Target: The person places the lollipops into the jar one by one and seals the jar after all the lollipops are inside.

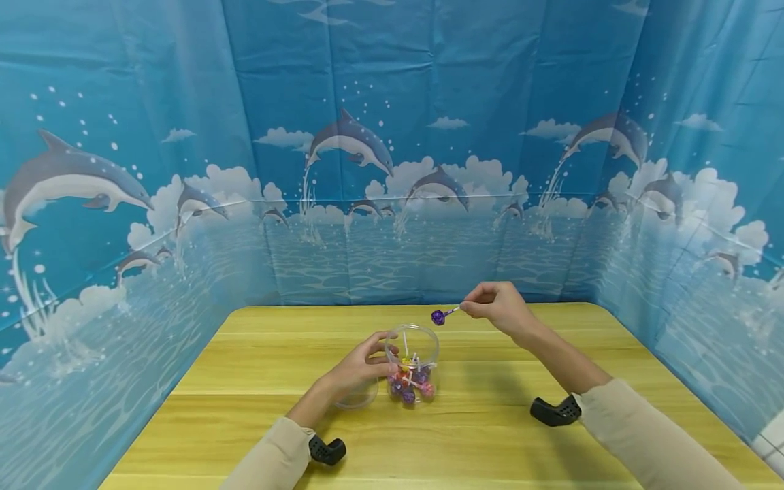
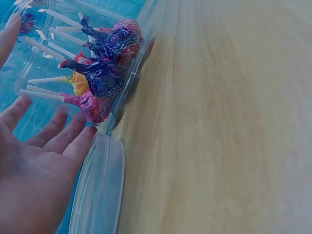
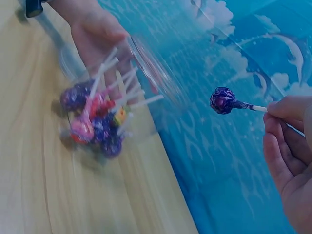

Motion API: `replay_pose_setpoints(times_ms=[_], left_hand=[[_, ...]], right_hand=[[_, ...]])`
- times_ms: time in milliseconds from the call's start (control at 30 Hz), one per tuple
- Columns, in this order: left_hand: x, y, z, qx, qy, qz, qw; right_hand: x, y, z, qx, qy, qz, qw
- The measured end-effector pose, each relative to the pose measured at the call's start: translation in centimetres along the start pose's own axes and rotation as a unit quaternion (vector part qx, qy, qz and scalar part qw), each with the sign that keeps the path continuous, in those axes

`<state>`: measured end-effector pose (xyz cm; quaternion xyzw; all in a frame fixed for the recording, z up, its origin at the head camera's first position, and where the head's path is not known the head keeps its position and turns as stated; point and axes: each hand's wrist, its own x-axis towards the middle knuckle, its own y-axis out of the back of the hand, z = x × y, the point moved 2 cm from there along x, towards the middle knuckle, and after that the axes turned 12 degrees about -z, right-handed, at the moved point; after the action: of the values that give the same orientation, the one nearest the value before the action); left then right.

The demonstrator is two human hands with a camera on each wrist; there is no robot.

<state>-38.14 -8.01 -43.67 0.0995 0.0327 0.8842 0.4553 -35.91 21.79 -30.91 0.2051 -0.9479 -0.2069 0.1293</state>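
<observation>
My right hand (image 1: 499,307) pinches the white stick of 1 purple lollipop (image 1: 437,316) between thumb and fingertips, holding it in the air above and just behind the clear jar (image 1: 413,364). The wrapped head points left, toward the jar's open mouth. In the right wrist view only my fingers (image 3: 287,146) show at the frame's edge, and the far end of the stick is hidden inside them.

My left hand (image 1: 361,367) is against the left side of the jar, which stands upright on the wooden table (image 1: 490,435). From the head view my fingers seem to curve round its wall; in the left wrist view they lie fairly straight beside the plastic, so I cannot tell how firmly I hold it. My palm hides part of the jar.

Inside are wrapped lollipops (image 2: 105,73), purple, pink and 1 yellow, sticks pointing up. They overlap, so I cannot count them. The right wrist view blurs the jar.

A clear lid (image 2: 100,190) lies flat on the table just beside the jar, partly under my left hand.
</observation>
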Motion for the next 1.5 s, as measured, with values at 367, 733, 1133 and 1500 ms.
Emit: replay_pose_setpoints(times_ms=[367,733,1133,1500], left_hand=[[-0.2,0.2,0.1,-0.002,-0.004,0.01,0.9999],[-0.1,0.2,0.0,0.002,0.0,0.004,1.0],[0.0,0.0,0.2,0.008,0.018,0.0,0.9998],[0.1,0.0,0.0,0.005,0.013,-0.001,0.9999]], right_hand=[[0.9,-3.4,-2.0,-0.013,0.024,-0.075,0.997],[2.9,-5.3,0.2,-0.084,0.037,-0.156,0.984],[3.6,-7.9,-0.5,-0.252,0.117,-0.22,0.935],[3.3,-7.5,-0.2,-0.249,0.121,-0.205,0.939]])
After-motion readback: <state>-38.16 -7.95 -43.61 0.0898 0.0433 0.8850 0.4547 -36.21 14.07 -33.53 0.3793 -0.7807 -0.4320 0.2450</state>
